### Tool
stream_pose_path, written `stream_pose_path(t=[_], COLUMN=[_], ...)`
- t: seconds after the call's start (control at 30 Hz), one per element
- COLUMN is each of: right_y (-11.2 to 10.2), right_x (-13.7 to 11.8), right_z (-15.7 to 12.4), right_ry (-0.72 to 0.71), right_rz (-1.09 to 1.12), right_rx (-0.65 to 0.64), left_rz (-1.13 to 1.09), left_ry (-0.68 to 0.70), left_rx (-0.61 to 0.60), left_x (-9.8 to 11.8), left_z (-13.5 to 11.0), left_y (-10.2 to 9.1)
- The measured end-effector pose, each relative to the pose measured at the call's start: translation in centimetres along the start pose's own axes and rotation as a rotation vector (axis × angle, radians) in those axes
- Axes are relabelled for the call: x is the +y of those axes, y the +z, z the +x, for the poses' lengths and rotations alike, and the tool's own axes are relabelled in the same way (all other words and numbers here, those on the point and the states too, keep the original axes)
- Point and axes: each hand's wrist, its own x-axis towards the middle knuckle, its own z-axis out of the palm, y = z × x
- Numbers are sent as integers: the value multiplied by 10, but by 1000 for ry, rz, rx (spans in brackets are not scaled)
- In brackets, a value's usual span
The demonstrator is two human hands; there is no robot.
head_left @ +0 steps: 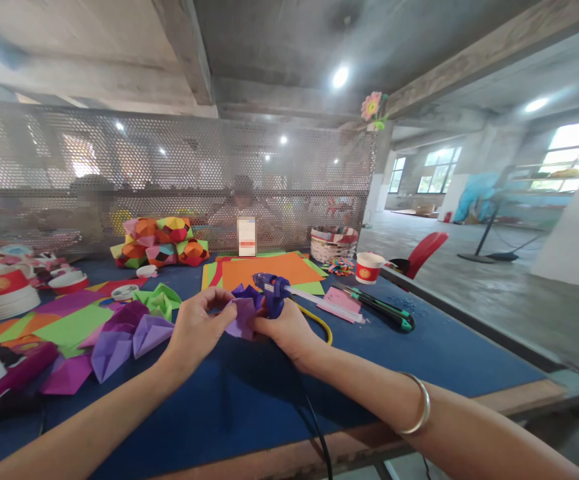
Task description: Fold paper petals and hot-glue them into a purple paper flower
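Over the blue tabletop, my left hand [202, 322] pinches a folded purple paper piece [242, 319] between thumb and fingers. My right hand [289, 333] grips a dark blue glue gun [272, 287] by its handle, right beside the paper. The gun's nozzle points left, above the folded paper. A clear glue stick [302, 295] sticks out of its back, and a black cord [314, 413] runs down past the table's front edge. Some of my right fingers are hidden behind the gun. Left of my left hand lie several folded purple paper pieces [114, 340] and a green one [162, 302].
Orange and green paper sheets [269, 272] lie ahead, beside a woven basket [333, 243] and a paper cup [368, 267]. A green-and-black utility knife [384, 310] rests at right. Colourful paper balls [162, 241] stand before a perforated screen [169, 153]. A magenta tool [14, 380] lies left.
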Motion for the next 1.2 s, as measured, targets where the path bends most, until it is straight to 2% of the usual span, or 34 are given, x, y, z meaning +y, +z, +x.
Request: stream_pose_path(t=[0.13, 0.3, 0.43, 0.7, 0.87, 1.07, 1.2], right_y=[-3, -4, -7, -4, -9, -11, -11], right_x=[1, 1, 3, -1, 0, 5, 5], right_z=[0, -2, -1, -4, -1, -1, -2], right_ry=[-100, -177, -230, -213, -228, -255, -299], right_rz=[-241, -345, -446, -407, -479, -507, -522], right_rx=[89, 210, 196, 136, 161, 127, 92], left_rz=[-8, -24, -2, -7, -43, -124, -125], left_ry=[-48, -153, -167, -178, -145, -101, -104], left_rx=[-15, -44, -63, -37, -167, -380, -395], left_x=[-3, -7, -7, -4, -10, -3, -7], left_z=[4, 5, 3, 2, 3, -1, -2], left_y=[-1, -1, -1, -2, 1, 5, 6])
